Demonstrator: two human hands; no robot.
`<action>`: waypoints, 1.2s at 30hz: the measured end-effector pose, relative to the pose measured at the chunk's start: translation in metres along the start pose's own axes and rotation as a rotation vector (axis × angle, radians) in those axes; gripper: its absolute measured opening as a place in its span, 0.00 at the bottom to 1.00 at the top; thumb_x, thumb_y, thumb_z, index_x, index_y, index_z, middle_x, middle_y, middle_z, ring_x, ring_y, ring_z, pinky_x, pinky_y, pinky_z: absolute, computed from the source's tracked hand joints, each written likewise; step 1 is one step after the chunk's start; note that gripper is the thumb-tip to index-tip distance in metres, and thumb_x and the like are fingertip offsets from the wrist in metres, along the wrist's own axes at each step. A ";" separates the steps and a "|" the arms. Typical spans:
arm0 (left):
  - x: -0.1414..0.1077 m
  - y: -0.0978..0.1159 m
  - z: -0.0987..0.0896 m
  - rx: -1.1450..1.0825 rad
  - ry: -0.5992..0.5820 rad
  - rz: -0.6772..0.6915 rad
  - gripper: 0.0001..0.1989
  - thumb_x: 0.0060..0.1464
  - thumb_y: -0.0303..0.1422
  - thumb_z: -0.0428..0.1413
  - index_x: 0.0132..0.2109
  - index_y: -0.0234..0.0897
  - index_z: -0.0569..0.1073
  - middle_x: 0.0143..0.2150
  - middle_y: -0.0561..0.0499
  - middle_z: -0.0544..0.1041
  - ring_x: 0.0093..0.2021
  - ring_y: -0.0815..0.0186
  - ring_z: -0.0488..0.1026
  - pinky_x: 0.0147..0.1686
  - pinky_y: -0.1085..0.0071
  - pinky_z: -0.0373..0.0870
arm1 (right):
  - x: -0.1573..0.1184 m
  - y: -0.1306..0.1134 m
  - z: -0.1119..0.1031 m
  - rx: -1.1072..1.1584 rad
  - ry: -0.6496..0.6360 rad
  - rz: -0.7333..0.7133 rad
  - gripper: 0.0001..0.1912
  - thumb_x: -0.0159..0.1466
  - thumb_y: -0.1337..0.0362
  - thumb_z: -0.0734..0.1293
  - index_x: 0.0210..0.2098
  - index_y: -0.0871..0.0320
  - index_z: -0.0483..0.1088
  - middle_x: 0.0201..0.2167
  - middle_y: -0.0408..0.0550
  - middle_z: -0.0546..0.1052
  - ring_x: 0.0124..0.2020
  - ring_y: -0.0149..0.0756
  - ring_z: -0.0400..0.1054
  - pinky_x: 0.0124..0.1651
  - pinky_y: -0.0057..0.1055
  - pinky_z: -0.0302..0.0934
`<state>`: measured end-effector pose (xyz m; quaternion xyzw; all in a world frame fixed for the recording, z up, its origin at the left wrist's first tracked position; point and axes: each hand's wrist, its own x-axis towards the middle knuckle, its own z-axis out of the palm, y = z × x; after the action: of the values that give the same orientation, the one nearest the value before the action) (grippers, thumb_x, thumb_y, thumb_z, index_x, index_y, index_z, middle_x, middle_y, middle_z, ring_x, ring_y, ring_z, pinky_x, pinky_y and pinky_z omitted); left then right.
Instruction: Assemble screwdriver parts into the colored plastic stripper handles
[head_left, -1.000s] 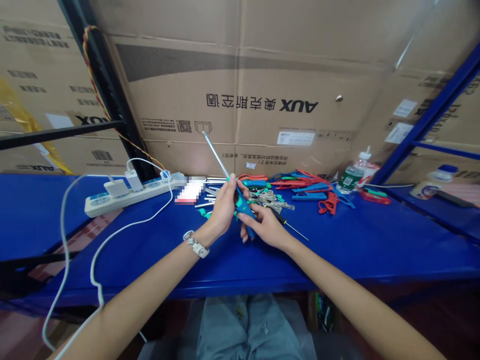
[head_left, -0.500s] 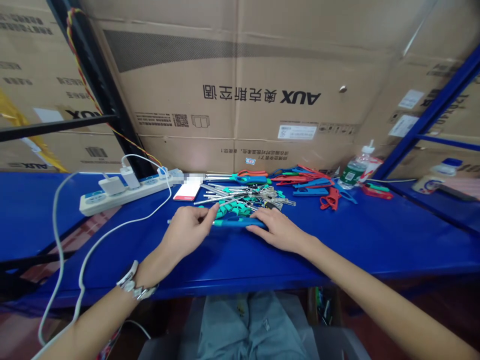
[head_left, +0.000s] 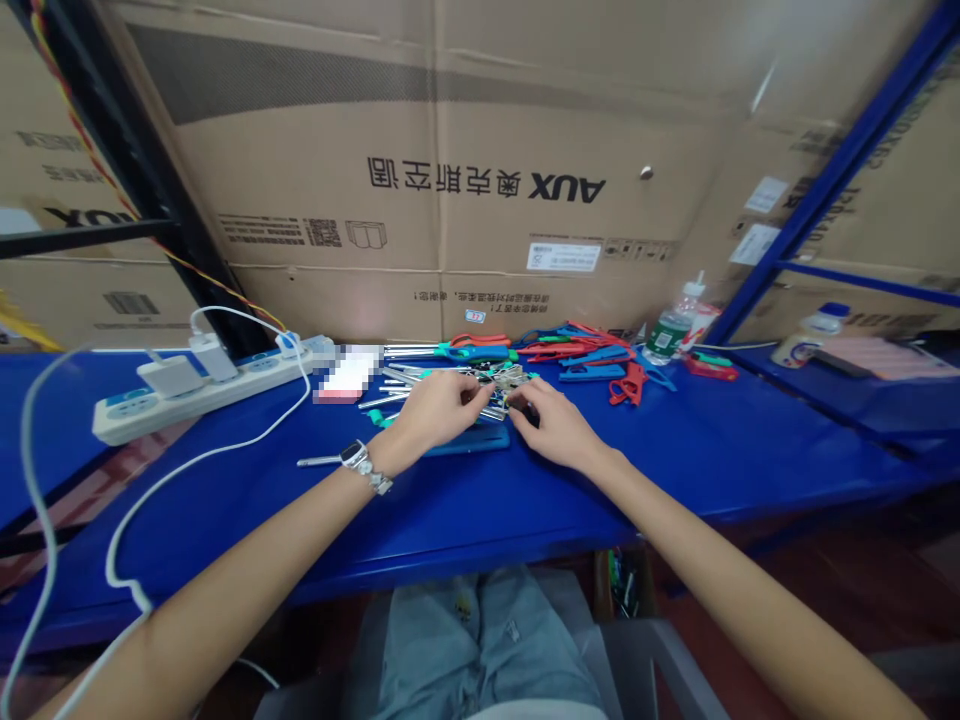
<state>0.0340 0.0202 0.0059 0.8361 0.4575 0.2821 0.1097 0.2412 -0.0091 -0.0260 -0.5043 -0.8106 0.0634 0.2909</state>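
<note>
My left hand (head_left: pixel 442 405) reaches into a pile of thin metal rods (head_left: pixel 379 403) and small metal and green parts, thumb and fingers pinched. What lies between its fingertips is too small to make out. Facing it at the pile's right side is my right hand (head_left: pixel 555 425), fingers curled together around something dark that I cannot identify. Below the left hand, a long blue plastic handle (head_left: pixel 480 439) with a metal rod lies on the blue table (head_left: pixel 450 510), partly hidden by that hand and wrist. Red and blue plastic casings (head_left: pixel 577 350) are heaped behind the right hand.
A white power strip (head_left: pixel 202 395) with plugged-in chargers and white cables stands at left, near a white and red card-like item (head_left: pixel 349 375). A clear bottle (head_left: pixel 671 325) and another blue-capped bottle (head_left: pixel 814 335) stand at right. Cardboard (head_left: pixel 480 120) backs the table.
Both hands have let go of the blue handle, which now lies on the table. They have moved forward into the pile of parts. The view has turned slightly right.
</note>
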 end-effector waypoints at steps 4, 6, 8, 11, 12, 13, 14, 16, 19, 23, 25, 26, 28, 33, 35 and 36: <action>0.014 0.006 0.014 0.000 -0.003 0.033 0.25 0.65 0.44 0.49 0.21 0.40 0.63 0.18 0.52 0.65 0.20 0.67 0.58 0.26 0.66 0.47 | -0.002 0.012 -0.009 -0.143 -0.050 0.179 0.10 0.66 0.62 0.68 0.46 0.56 0.72 0.44 0.52 0.75 0.42 0.44 0.72 0.40 0.36 0.62; 0.015 0.005 0.019 -0.011 0.008 0.042 0.25 0.65 0.44 0.49 0.21 0.40 0.63 0.18 0.52 0.65 0.21 0.67 0.58 0.27 0.66 0.48 | 0.001 0.013 -0.010 -0.177 -0.073 0.216 0.13 0.65 0.60 0.69 0.48 0.56 0.71 0.46 0.53 0.76 0.42 0.45 0.73 0.36 0.35 0.60; 0.012 0.002 0.022 -0.013 0.020 0.044 0.25 0.65 0.44 0.48 0.21 0.40 0.62 0.17 0.53 0.65 0.21 0.67 0.58 0.27 0.67 0.48 | 0.004 0.014 -0.009 -0.218 -0.085 0.235 0.13 0.64 0.59 0.70 0.48 0.55 0.72 0.46 0.53 0.77 0.41 0.46 0.74 0.35 0.35 0.59; 0.006 -0.003 0.023 -0.016 0.027 0.060 0.25 0.65 0.44 0.48 0.21 0.40 0.61 0.17 0.53 0.63 0.21 0.67 0.58 0.27 0.67 0.48 | 0.005 0.015 -0.009 -0.251 -0.092 0.237 0.11 0.65 0.58 0.70 0.44 0.55 0.73 0.41 0.53 0.79 0.39 0.46 0.74 0.34 0.34 0.58; 0.004 -0.005 0.023 -0.020 0.027 0.067 0.25 0.65 0.44 0.48 0.21 0.40 0.61 0.17 0.53 0.63 0.21 0.67 0.58 0.27 0.67 0.48 | 0.005 0.016 -0.010 -0.248 -0.094 0.229 0.09 0.65 0.58 0.70 0.42 0.55 0.74 0.39 0.52 0.80 0.38 0.45 0.74 0.34 0.34 0.57; 0.003 -0.006 0.022 -0.025 0.025 0.072 0.25 0.65 0.44 0.48 0.21 0.40 0.61 0.17 0.54 0.63 0.21 0.67 0.58 0.27 0.67 0.49 | 0.005 0.016 -0.010 -0.239 -0.091 0.218 0.08 0.65 0.58 0.70 0.40 0.55 0.74 0.37 0.51 0.80 0.37 0.44 0.74 0.34 0.34 0.57; 0.002 -0.007 0.022 -0.029 0.024 0.076 0.24 0.65 0.44 0.48 0.21 0.40 0.61 0.17 0.54 0.64 0.21 0.67 0.58 0.27 0.67 0.49 | 0.006 0.016 -0.011 -0.221 -0.082 0.208 0.07 0.66 0.58 0.70 0.39 0.55 0.74 0.35 0.50 0.80 0.36 0.44 0.73 0.33 0.33 0.56; 0.002 -0.007 0.022 -0.043 0.026 0.085 0.22 0.65 0.43 0.49 0.23 0.39 0.64 0.19 0.54 0.66 0.22 0.67 0.61 0.27 0.68 0.52 | 0.009 0.014 -0.011 -0.149 -0.028 0.212 0.08 0.66 0.57 0.70 0.38 0.55 0.74 0.33 0.49 0.80 0.35 0.43 0.73 0.33 0.33 0.55; 0.003 -0.008 0.021 -0.116 0.025 0.100 0.18 0.64 0.41 0.50 0.28 0.38 0.71 0.22 0.53 0.70 0.24 0.67 0.65 0.29 0.69 0.58 | 0.024 0.007 -0.003 0.094 0.129 0.234 0.12 0.65 0.52 0.70 0.38 0.54 0.75 0.32 0.47 0.79 0.35 0.41 0.73 0.34 0.32 0.57; 0.004 -0.013 0.010 -0.317 -0.026 0.090 0.14 0.62 0.41 0.54 0.36 0.35 0.76 0.30 0.50 0.77 0.29 0.67 0.70 0.31 0.70 0.64 | 0.059 -0.008 0.019 0.581 0.279 0.152 0.22 0.62 0.42 0.70 0.36 0.56 0.71 0.27 0.44 0.77 0.29 0.36 0.70 0.35 0.32 0.61; 0.004 -0.018 0.000 -0.400 -0.041 0.061 0.13 0.58 0.42 0.58 0.37 0.35 0.76 0.34 0.47 0.79 0.34 0.65 0.74 0.33 0.70 0.67 | 0.074 -0.017 0.028 0.745 0.275 0.176 0.26 0.59 0.37 0.70 0.36 0.54 0.68 0.22 0.40 0.73 0.23 0.33 0.66 0.29 0.31 0.58; 0.004 -0.021 -0.004 -0.430 -0.041 0.040 0.13 0.56 0.42 0.60 0.37 0.35 0.77 0.35 0.46 0.80 0.35 0.64 0.75 0.33 0.70 0.69 | 0.081 -0.022 0.032 0.805 0.278 0.188 0.27 0.58 0.36 0.71 0.37 0.53 0.66 0.22 0.39 0.72 0.21 0.31 0.65 0.26 0.30 0.57; 0.004 -0.027 -0.013 -0.474 -0.057 -0.017 0.13 0.55 0.42 0.62 0.36 0.36 0.77 0.35 0.46 0.81 0.34 0.64 0.75 0.31 0.71 0.69 | 0.088 -0.030 0.037 0.899 0.288 0.198 0.28 0.57 0.37 0.72 0.39 0.52 0.64 0.24 0.38 0.73 0.19 0.30 0.63 0.23 0.30 0.56; 0.003 -0.039 -0.021 -0.520 -0.130 -0.080 0.11 0.56 0.40 0.60 0.34 0.35 0.77 0.31 0.46 0.81 0.26 0.69 0.71 0.24 0.73 0.66 | 0.087 -0.034 0.044 1.028 0.201 0.169 0.32 0.51 0.43 0.78 0.42 0.52 0.63 0.26 0.37 0.73 0.18 0.28 0.65 0.19 0.27 0.57; 0.003 -0.041 -0.019 -0.504 -0.114 -0.054 0.08 0.55 0.36 0.60 0.32 0.35 0.76 0.30 0.47 0.81 0.26 0.69 0.71 0.25 0.73 0.67 | 0.084 -0.031 0.045 1.045 0.154 0.166 0.34 0.49 0.44 0.80 0.44 0.52 0.63 0.26 0.36 0.73 0.18 0.28 0.65 0.18 0.27 0.58; 0.003 -0.042 -0.018 -0.495 -0.107 -0.041 0.07 0.54 0.34 0.60 0.31 0.34 0.76 0.30 0.47 0.80 0.27 0.69 0.72 0.26 0.73 0.68 | 0.082 -0.029 0.046 1.051 0.143 0.161 0.34 0.49 0.44 0.80 0.45 0.52 0.63 0.26 0.36 0.73 0.18 0.29 0.66 0.18 0.28 0.60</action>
<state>-0.0045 0.0447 0.0038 0.7880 0.3851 0.3387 0.3408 0.1678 0.0557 -0.0189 -0.3544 -0.6065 0.4484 0.5527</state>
